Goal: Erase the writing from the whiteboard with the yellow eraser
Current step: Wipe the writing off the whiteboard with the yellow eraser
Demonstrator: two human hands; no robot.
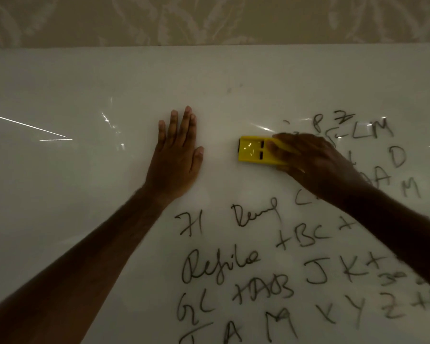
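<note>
The white whiteboard [85, 95] fills most of the view. Black handwritten letters [258, 269] cover its lower right part, and more writing [372, 130] sits at the right edge. My right hand [315, 162] grips the yellow eraser [251, 151] and presses it flat on the board, just left of the right-hand letters. My fingers cover the eraser's right half. My left hand [176, 150] lies flat on the board with fingers spread, about a hand's width left of the eraser, holding nothing.
Beige patterned wallpaper [209, 18] runs above the board's top edge [209, 45]. Glare streaks [27, 125] cross the board's left side, which carries no writing. The scene is dim.
</note>
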